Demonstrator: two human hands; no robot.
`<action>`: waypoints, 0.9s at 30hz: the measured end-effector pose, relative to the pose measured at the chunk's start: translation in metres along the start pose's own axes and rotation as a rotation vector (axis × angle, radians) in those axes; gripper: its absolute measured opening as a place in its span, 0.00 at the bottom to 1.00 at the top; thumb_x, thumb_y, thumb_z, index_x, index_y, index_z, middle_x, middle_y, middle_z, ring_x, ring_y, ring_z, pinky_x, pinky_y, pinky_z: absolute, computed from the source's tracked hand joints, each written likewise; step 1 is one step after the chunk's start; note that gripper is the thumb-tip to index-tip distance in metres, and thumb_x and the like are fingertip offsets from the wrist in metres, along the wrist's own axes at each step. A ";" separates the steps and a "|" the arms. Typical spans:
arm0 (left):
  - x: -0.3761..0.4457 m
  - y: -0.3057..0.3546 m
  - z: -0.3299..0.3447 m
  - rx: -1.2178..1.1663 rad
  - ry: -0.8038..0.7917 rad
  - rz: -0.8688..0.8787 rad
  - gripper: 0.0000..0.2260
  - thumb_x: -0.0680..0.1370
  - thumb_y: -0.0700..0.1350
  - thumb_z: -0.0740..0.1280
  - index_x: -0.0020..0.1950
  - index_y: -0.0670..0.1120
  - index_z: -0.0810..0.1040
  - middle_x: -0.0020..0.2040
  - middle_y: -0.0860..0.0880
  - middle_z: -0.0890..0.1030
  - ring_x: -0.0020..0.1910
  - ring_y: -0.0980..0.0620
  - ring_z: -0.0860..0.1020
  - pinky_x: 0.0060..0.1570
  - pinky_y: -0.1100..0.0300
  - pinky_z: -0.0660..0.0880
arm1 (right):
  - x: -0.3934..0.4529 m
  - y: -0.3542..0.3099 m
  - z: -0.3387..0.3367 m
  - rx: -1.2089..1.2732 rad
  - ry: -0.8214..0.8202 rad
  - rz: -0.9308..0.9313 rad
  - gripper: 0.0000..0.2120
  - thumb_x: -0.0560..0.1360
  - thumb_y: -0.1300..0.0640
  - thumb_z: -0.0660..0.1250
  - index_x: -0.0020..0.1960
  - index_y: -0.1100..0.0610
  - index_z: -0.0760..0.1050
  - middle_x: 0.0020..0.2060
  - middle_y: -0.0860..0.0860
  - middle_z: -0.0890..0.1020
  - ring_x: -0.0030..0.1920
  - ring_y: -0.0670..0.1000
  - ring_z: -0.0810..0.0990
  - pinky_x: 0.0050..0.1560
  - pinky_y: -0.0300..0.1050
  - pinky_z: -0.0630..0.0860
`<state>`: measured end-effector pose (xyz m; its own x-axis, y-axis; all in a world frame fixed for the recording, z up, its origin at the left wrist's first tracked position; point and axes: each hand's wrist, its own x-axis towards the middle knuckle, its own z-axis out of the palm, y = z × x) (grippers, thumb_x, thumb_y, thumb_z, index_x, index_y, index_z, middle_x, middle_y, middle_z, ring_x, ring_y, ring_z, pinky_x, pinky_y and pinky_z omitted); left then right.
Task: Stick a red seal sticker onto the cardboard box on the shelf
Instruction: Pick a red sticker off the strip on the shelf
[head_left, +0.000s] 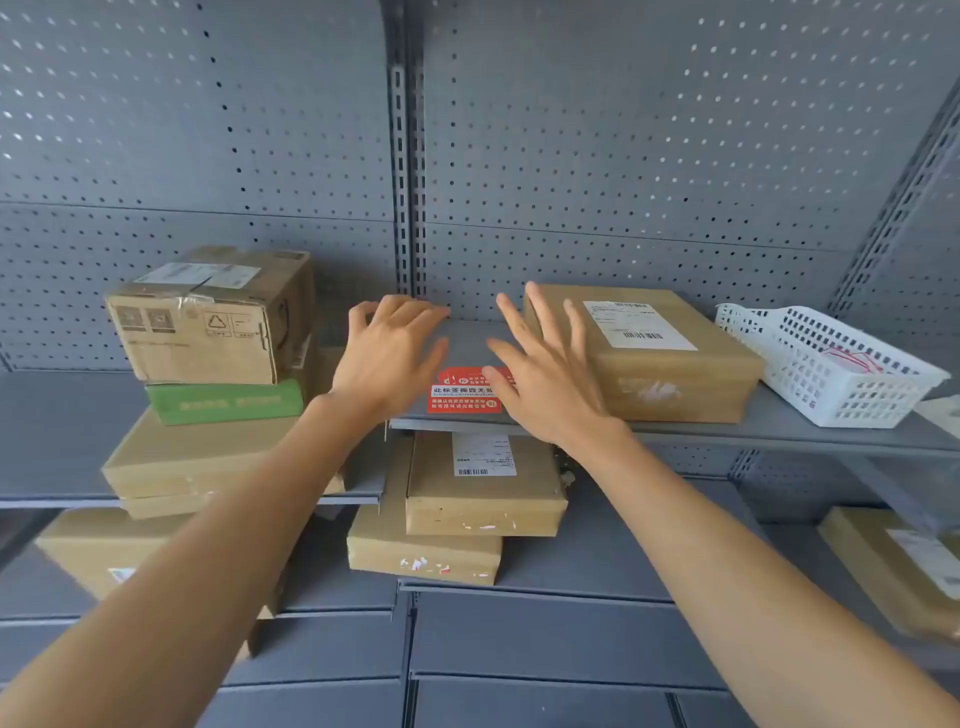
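A red seal sticker sheet (463, 396) with white print lies flat on the grey shelf (779, 421), near its front edge. My left hand (390, 353) hovers just left of it, fingers spread and curled, holding nothing. My right hand (540, 371) is open over the sheet's right end, its thumb covering that corner. A flat cardboard box (675, 374) with a white shipping label sits on the same shelf, right behind my right hand.
A white plastic basket (836, 384) with red items stands at the shelf's right end. On the left, a cube-shaped carton (208, 322) sits on a green box (223, 402) atop flat parcels. More parcels (483, 493) lie on the lower shelves. Perforated grey panels form the back.
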<state>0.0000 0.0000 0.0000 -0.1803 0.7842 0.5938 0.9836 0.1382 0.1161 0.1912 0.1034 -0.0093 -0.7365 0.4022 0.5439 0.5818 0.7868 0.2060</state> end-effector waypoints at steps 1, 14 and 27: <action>-0.007 -0.003 0.003 -0.003 -0.021 0.027 0.15 0.83 0.51 0.61 0.66 0.49 0.80 0.66 0.49 0.81 0.68 0.44 0.73 0.67 0.42 0.62 | -0.006 -0.003 0.003 -0.034 -0.031 -0.016 0.22 0.83 0.41 0.55 0.61 0.52 0.82 0.81 0.54 0.62 0.83 0.62 0.52 0.78 0.69 0.47; -0.075 -0.015 0.033 -0.087 -0.085 0.119 0.13 0.76 0.46 0.73 0.61 0.49 0.84 0.60 0.52 0.85 0.60 0.44 0.78 0.57 0.46 0.67 | -0.046 -0.012 0.021 -0.112 -0.023 -0.147 0.17 0.79 0.44 0.65 0.56 0.55 0.85 0.73 0.56 0.76 0.80 0.61 0.62 0.79 0.65 0.47; -0.077 -0.006 0.023 -0.182 0.125 0.177 0.08 0.77 0.42 0.66 0.48 0.43 0.86 0.46 0.47 0.87 0.42 0.41 0.84 0.40 0.49 0.80 | -0.058 -0.008 0.024 0.039 0.245 -0.143 0.05 0.76 0.59 0.71 0.47 0.54 0.85 0.47 0.48 0.86 0.55 0.55 0.80 0.61 0.57 0.68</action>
<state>0.0084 -0.0477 -0.0646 -0.0162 0.7042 0.7098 0.9841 -0.1145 0.1360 0.2212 0.0852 -0.0615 -0.7020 0.1650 0.6928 0.4611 0.8466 0.2657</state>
